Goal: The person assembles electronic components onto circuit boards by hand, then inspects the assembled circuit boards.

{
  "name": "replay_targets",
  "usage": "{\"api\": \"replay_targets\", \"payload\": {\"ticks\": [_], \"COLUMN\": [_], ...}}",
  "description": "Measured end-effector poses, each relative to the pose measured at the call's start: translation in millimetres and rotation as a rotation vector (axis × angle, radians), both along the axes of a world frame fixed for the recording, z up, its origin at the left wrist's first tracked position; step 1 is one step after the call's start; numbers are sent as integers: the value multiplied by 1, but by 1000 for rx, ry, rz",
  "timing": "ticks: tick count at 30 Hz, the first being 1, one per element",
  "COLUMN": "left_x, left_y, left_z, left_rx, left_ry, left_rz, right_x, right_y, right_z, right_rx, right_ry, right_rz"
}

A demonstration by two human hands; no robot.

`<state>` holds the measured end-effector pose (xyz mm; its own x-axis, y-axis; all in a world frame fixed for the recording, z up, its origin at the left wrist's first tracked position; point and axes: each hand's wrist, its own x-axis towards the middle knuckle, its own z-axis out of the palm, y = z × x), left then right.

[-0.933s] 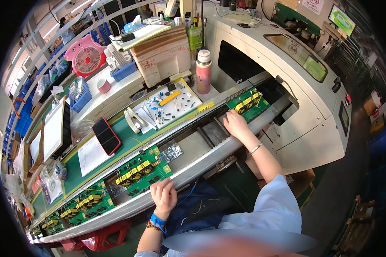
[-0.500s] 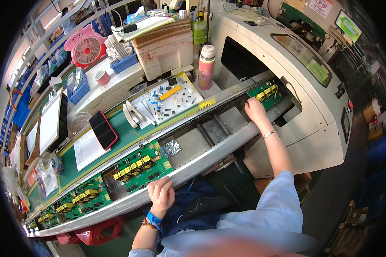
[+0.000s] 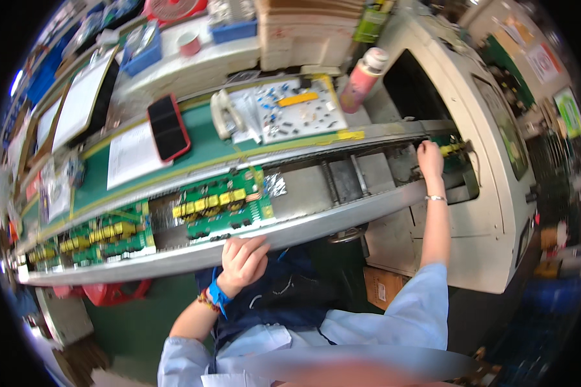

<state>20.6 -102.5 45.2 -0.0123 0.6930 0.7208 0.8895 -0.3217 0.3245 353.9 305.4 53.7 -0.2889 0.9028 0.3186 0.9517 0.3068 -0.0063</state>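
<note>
The green circuit board (image 3: 453, 149) has moved farther into the white machine (image 3: 468, 242), the right hand (image 3: 430, 161) following; feeding seems in hand. Right fingers bunch beside it, grip unclear; left hand's (image 3: 244, 261) fingers curl, palm hidden, left of the machine. Next likely calls for withdrawing.

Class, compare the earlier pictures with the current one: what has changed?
The rightmost circuit board slid right, deeper into the white machine, and the right hand followed. No grasp or release is clear. The left hand stayed at the near rail; the phone stayed put.
</note>
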Motion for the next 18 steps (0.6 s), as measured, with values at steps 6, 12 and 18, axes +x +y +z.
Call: {"api": "replay_targets", "payload": {"ticks": [6,12,18], "left_x": [0,0,0], "left_y": [0,-1,-4], "left_z": [2,0,3], "left_rx": [14,36,44], "left_ry": [2,-23,-62], "left_rz": [13,20,7], "right_x": [-120,-189,-204], "right_y": [-92,-130,-124], "right_z": [61,49,37], "right_rx": [-201,-402,-193], "right_ry": [438,343,149], "right_rz": [488,735,809]}}
